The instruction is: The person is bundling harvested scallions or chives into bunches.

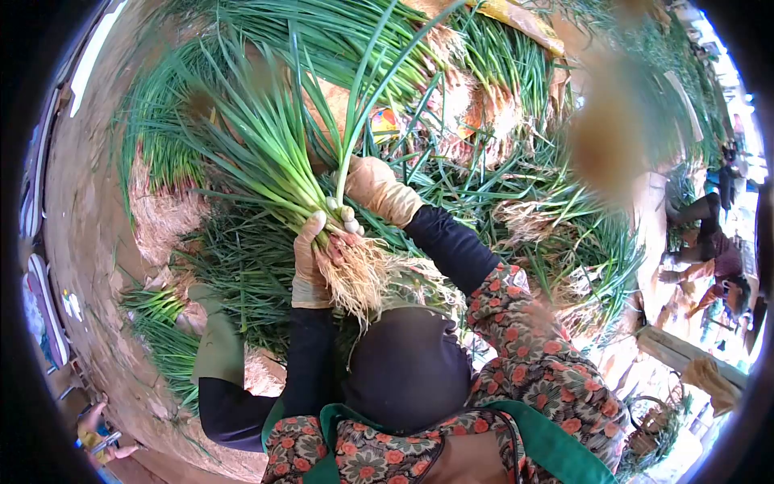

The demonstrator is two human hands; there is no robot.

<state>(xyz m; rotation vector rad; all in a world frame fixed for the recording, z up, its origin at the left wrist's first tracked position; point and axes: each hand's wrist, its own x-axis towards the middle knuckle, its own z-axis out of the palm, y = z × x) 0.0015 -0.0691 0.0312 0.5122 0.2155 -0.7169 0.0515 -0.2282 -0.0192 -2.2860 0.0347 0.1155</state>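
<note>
My left hand (309,258), in a pale glove, is wrapped around the lower stems of a bunch of spring onions (278,157). The bunch's long green leaves fan up and left, and its stringy roots (352,270) hang below my fingers. Just right of the bunch, my gloved right hand (377,190) is closed at a single long stalk (345,165) beside the others. Its fingertips are partly hidden behind the stems. Loose green leaves (250,266) lie in a heap under both hands.
More spring onions are piled on the ground at the far side (347,36), the left (165,181) and the right (556,218). A wooden beam (685,355) and a basket (657,419) are at lower right. Other people (713,270) are at the right edge. A blurred spot covers the upper right.
</note>
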